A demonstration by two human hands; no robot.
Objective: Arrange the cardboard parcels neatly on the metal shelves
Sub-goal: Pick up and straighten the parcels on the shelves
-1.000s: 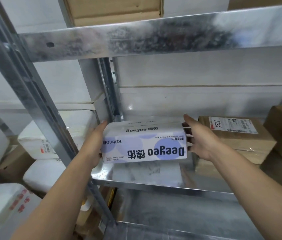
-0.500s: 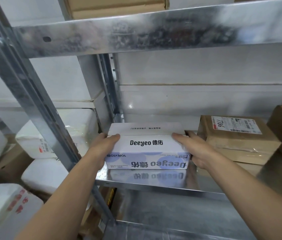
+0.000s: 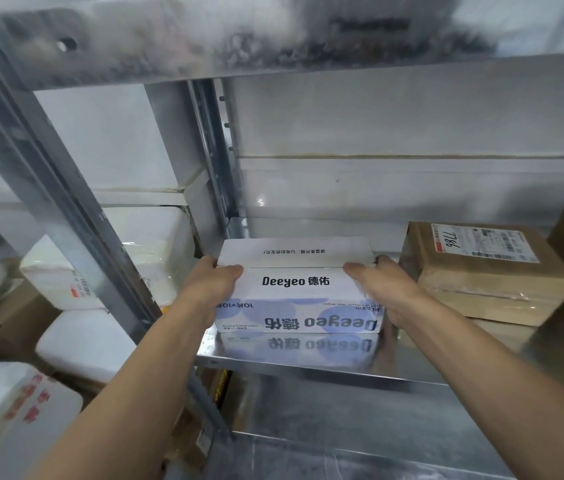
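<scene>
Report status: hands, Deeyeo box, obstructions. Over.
Left hand, right hand grip the Deeyeo box ends. Box flat on metal shelf. Brown parcel close on its right.

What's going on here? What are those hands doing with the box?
A person is putting a white and blue box onto a shiny metal shelf. The left hand grips one end and the right hand grips the other. The box looks set down flat near the shelf's left end, with its printed front upside down. A brown parcel with a shipping label lies just to its right.
</scene>
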